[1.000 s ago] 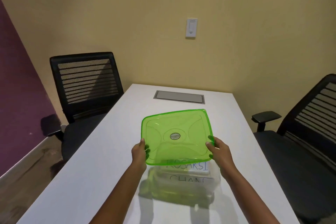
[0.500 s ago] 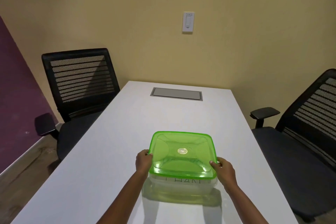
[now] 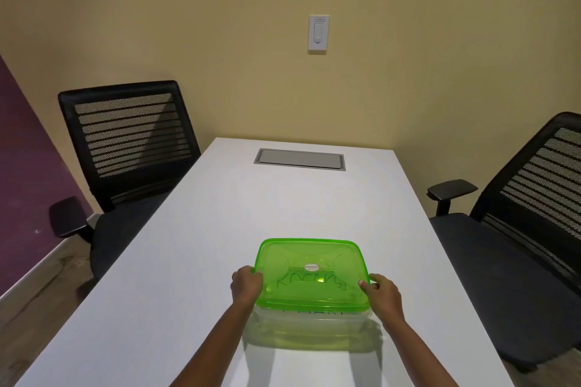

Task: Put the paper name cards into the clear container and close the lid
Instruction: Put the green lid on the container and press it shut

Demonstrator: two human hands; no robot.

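Observation:
A see-through green lid (image 3: 311, 270) lies flat on top of the clear container (image 3: 314, 322) near the front of the white table (image 3: 195, 261). Paper name cards (image 3: 309, 282) with handwritten letters show through the lid and the container's front wall. My left hand (image 3: 246, 286) grips the lid's left edge. On the opposite side, my right hand (image 3: 384, 295) holds the right edge with the thumb pressed on the rim.
A grey cable hatch (image 3: 300, 159) is set into the table's far end. One black mesh chair (image 3: 125, 148) stands at the left, another (image 3: 522, 223) at the right. A wall switch (image 3: 318, 32) hangs on the yellow wall.
The lid came down from a tilted hold above the container to lying flat on it. Both hands stayed on its side edges.

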